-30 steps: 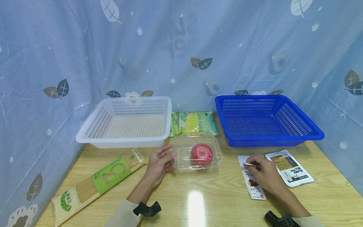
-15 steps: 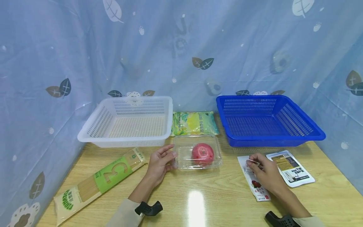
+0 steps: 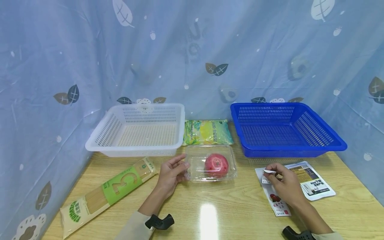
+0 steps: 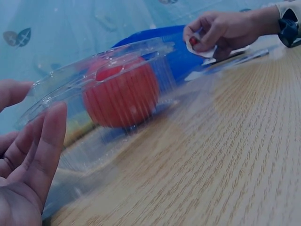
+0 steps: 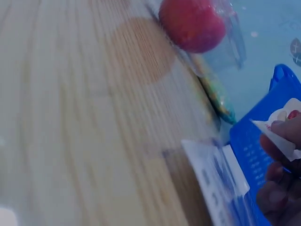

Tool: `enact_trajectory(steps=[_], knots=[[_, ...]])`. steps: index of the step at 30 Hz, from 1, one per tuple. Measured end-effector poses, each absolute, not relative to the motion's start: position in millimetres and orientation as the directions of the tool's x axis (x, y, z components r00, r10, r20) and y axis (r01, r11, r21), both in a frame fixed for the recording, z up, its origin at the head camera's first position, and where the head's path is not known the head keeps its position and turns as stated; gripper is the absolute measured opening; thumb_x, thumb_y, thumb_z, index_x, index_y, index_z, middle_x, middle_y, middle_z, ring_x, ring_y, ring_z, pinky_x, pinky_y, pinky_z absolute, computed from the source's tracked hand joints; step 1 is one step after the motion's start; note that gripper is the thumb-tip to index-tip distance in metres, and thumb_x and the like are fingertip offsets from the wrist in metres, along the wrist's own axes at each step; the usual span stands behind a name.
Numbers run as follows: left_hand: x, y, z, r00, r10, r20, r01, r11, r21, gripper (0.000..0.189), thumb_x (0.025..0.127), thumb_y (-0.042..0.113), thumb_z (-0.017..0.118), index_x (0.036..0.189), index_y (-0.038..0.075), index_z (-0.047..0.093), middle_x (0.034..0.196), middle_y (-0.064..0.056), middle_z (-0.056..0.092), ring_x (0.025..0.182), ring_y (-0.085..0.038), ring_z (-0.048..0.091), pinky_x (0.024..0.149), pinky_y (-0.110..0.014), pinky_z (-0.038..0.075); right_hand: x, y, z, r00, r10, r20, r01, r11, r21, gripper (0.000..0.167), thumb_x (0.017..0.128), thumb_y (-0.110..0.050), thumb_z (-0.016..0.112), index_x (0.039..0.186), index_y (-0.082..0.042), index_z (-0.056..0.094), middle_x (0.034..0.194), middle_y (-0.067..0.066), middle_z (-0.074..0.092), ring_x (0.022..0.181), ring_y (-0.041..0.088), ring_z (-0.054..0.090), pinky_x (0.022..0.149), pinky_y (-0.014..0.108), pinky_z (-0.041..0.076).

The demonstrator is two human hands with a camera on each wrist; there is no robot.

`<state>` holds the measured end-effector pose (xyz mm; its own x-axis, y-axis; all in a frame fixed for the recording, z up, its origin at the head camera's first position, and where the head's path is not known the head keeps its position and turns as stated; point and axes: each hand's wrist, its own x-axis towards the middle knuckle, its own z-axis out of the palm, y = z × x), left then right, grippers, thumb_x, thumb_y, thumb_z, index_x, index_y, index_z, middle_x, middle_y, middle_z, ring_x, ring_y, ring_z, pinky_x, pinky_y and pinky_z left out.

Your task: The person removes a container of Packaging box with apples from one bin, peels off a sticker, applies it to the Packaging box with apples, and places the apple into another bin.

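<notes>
My left hand (image 3: 169,172) holds the left edge of a clear plastic box (image 3: 196,168), its rim between thumb and fingers in the left wrist view. Inside the closed box sits a red tomato-like fruit (image 3: 216,165). At the right, my right hand (image 3: 283,183) pinches a small white sticker (image 3: 269,171) between thumb and finger, its edge raised. A red fruit picture shows on the sticker (image 5: 292,114) in the right wrist view. Under the hand lies a white sticker sheet (image 3: 281,208) with a printed red fruit. Whether the sticker still touches the sheet, I cannot tell.
A white pouch (image 3: 318,186) lies right of the sheet, partly behind the right hand. At the back stand a white basket (image 3: 135,148) and a blue basket (image 3: 295,148), with a yellow-green packet (image 3: 207,131) between them. A noodle pack (image 3: 109,193) lies diagonally at left.
My right hand has lifted the sticker's edge and the sheet has shifted slightly right toward the pouch. My left hand stays at the box. The head view has drifted a little.
</notes>
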<state>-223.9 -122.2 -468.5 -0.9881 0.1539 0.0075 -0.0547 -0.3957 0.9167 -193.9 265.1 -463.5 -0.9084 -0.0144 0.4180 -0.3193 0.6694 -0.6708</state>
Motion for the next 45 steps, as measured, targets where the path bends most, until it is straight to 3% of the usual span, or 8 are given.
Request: enact_trajectory(steps=[4,8,12,19,28,34,39,45], knots=[[-222.9,-122.2,-467.3,-0.99,0.139,0.008,-0.048,-0.39,0.92,0.053,0.094,-0.001,0.066,0.143,-0.009,0.047,0.086,0.0,0.066,0.056,-0.011,0.065,0.056,-0.025,0.062,-192.8,256.6,-459.7,-0.913,-0.021,0.407,-0.343,0.58,-0.739,0.014,0.09,0.01,0.066,0.098,-0.001,0.066,0.097,0.016,0.072,0.087,-0.006,0.067,0.064,0.015,0.058],[-221.9,-122.3,-467.3,-0.992,0.127,0.003,-0.047,-0.393,0.918,0.053,0.093,-0.001,0.067,0.142,-0.008,0.049,0.086,-0.001,0.066,0.057,-0.011,0.064,0.056,-0.025,0.062,-192.2,247.7,-452.6,-0.915,-0.052,0.4,-0.37,0.501,-0.782,0.013,0.092,0.008,0.067,0.102,0.0,0.066,0.1,0.017,0.07,0.069,-0.001,0.063,0.051,0.021,0.053],[-221.8,-121.9,-468.4,-0.991,0.133,0.006,-0.048,-0.402,0.914,0.052,0.093,-0.001,0.067,0.142,-0.008,0.049,0.087,-0.002,0.066,0.058,-0.01,0.064,0.057,-0.025,0.062,-193.6,240.5,-440.2,-0.92,-0.073,0.386,-0.374,0.46,-0.805,0.013,0.094,0.002,0.068,0.106,-0.002,0.066,0.098,0.007,0.069,0.055,0.007,0.052,0.042,0.026,0.046],[-223.9,-121.0,-469.4,-0.99,0.142,0.027,-0.033,-0.404,0.914,0.051,0.094,-0.002,0.066,0.141,-0.01,0.048,0.087,-0.001,0.065,0.059,-0.01,0.064,0.057,-0.026,0.063,-200.1,228.5,-418.2,-0.906,-0.129,0.403,-0.421,0.358,-0.833,0.015,0.096,0.005,0.064,0.11,0.001,0.064,0.07,0.0,0.054,0.047,0.01,0.043,0.04,0.031,0.041],[-223.5,-122.2,-470.4,-0.989,0.145,0.019,-0.043,-0.415,0.909,0.053,0.094,-0.003,0.066,0.143,-0.01,0.047,0.086,-0.002,0.064,0.06,-0.011,0.065,0.057,-0.026,0.063,-205.8,202.8,-397.2,-0.885,-0.153,0.44,-0.465,0.286,-0.838,0.021,0.092,0.007,0.069,0.112,0.001,0.068,0.065,-0.001,0.051,0.05,0.01,0.047,0.042,0.029,0.044],[-223.2,-123.5,-471.6,-0.989,0.148,0.027,-0.038,-0.425,0.904,0.055,0.094,-0.002,0.066,0.144,-0.011,0.045,0.087,-0.002,0.064,0.06,-0.011,0.065,0.057,-0.026,0.063,-210.9,179.9,-391.6,-0.87,-0.188,0.455,-0.491,0.267,-0.829,0.023,0.088,0.008,0.072,0.11,0.001,0.069,0.077,0.005,0.066,0.064,0.006,0.059,0.054,0.021,0.054],[-223.3,-123.1,-471.5,-0.989,0.147,0.031,-0.035,-0.426,0.904,0.055,0.093,-0.002,0.066,0.144,-0.011,0.045,0.087,-0.002,0.064,0.06,-0.011,0.065,0.056,-0.026,0.062,-215.4,163.8,-390.7,-0.86,-0.211,0.465,-0.505,0.216,-0.836,0.026,0.085,0.013,0.072,0.109,0.002,0.069,0.094,0.013,0.073,0.081,0.011,0.069,0.071,0.025,0.063],[-222.6,-122.5,-471.2,-0.989,0.144,0.03,-0.034,-0.421,0.906,0.054,0.094,-0.003,0.066,0.143,-0.011,0.045,0.087,-0.002,0.064,0.059,-0.011,0.065,0.056,-0.025,0.062,-216.8,147.4,-390.4,-0.876,-0.219,0.43,-0.472,0.201,-0.858,0.031,0.083,0.015,0.07,0.11,0.001,0.07,0.099,0.018,0.072,0.086,0.012,0.071,0.075,0.027,0.063]])
